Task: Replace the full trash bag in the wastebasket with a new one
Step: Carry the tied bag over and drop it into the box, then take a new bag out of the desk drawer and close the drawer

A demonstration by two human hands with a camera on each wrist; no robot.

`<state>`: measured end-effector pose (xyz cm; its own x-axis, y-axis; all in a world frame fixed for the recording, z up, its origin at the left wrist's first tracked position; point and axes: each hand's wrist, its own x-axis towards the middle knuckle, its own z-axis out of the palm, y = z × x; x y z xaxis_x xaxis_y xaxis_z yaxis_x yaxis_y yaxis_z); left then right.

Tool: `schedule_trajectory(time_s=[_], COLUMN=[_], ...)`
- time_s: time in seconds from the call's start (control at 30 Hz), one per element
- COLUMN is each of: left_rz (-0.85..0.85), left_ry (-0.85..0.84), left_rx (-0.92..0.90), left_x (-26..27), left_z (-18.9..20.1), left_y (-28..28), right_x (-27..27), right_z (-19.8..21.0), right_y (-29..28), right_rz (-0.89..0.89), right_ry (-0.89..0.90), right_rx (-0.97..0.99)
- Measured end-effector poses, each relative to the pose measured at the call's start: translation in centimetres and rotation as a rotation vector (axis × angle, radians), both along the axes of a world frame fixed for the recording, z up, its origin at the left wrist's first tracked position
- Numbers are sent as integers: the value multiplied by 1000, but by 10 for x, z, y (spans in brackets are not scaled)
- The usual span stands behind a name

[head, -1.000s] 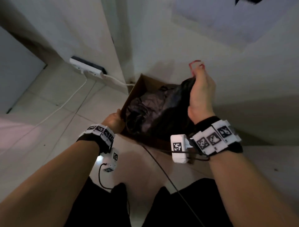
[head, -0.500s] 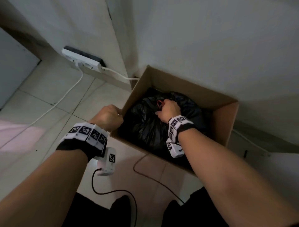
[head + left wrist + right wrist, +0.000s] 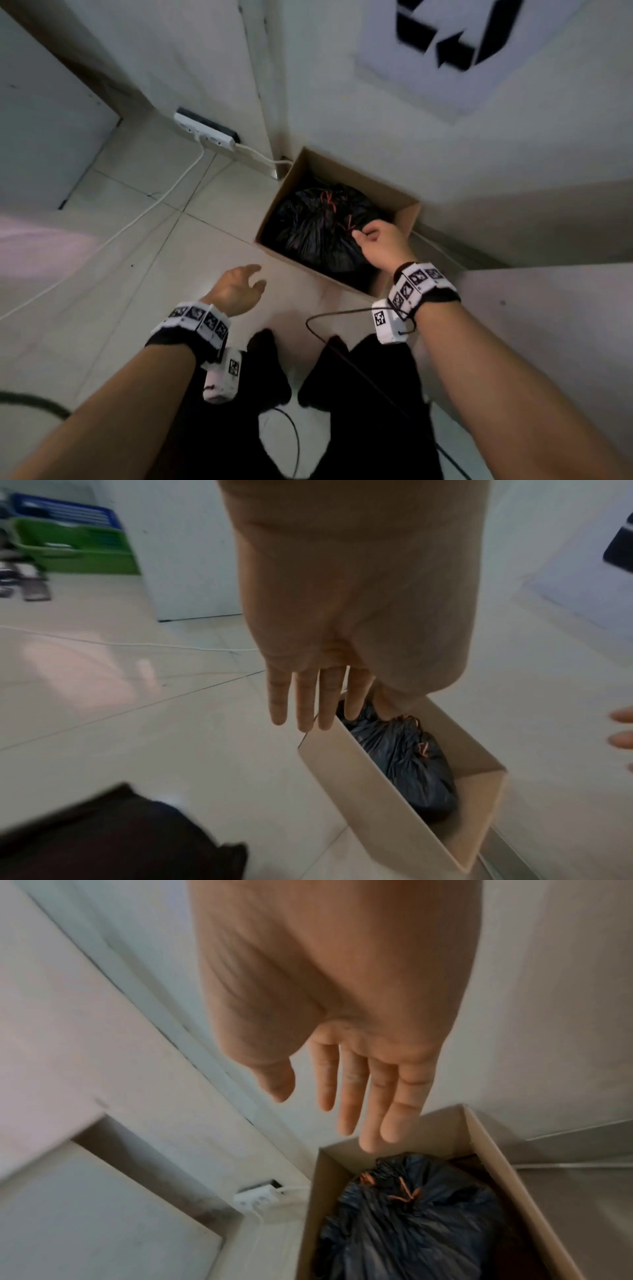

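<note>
Pale tiled floor [image 3: 144,274] meets white walls. A cardboard box [image 3: 407,214] in the corner holds the tied black trash bag [image 3: 318,226]. Above it, right hand [image 3: 383,243] and left hand [image 3: 239,291] hang relaxed, empty.

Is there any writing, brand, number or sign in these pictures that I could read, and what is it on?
No readable words, brands or numbers anywhere.
Black arrow symbol, apparently a recycling sign, cut off and blurred: on the white sheet on the wall above the cardboard box.
Black-and-white square code patterns, not text: on the wrist bands and the white wrist cameras.
</note>
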<state>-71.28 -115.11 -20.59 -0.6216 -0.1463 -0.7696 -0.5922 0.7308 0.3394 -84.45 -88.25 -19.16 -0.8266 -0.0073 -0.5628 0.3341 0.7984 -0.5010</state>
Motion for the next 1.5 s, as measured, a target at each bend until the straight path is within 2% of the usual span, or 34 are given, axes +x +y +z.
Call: schedule_trajectory(time_s=[0.17,0.23,0.33,0.43,0.6,0.7,0.8,0.97,1.07,1.13,1.2,1.33,1.43,1.5], left_rz=[99,45,-76,-256,-557,-672,-811,-1083,-1204,-1264,-1255,-1271,-1275,-1273], left_ry=[-82,-124,-171,-171,-129,-71,-10,-5,-79,-153,-224,-251,-337,-402], left_rx=[71,71,40,5,21,155,279,301,226,137,69,17,-15,-58], left_x=[114,154,204,229,240,245,264,318,358,383,396,430,454,471], left_z=[124,157,184,193,205,231,258,267,251,234,222,207,202,200], left_y=[6,3,-1,5,56,134,231,379,442,472,490,545,600,650], right_x=[86,124,189,261,422,532,640,788,832,845,844,865,891,915], right_z=[146,195,239,241,200,192,195,193,193,202,218,255,266,260], right_y=[21,30,47,71,123,160,195,261,311,354,393,482,536,567], right_rz=[-133,-168,-256,-441,-788,-1011,-1229,-1480,-1499,-1488,-1481,-1499,-1519,-1528], right_ry=[30,60,55,-56,-227,-364,-427,-434,-423,-344,-221,12,74,50], right_rx=[-205,-278,-365,-430,-375,-385,-387,-417,-407,-410,-409,-417,-398,-383])
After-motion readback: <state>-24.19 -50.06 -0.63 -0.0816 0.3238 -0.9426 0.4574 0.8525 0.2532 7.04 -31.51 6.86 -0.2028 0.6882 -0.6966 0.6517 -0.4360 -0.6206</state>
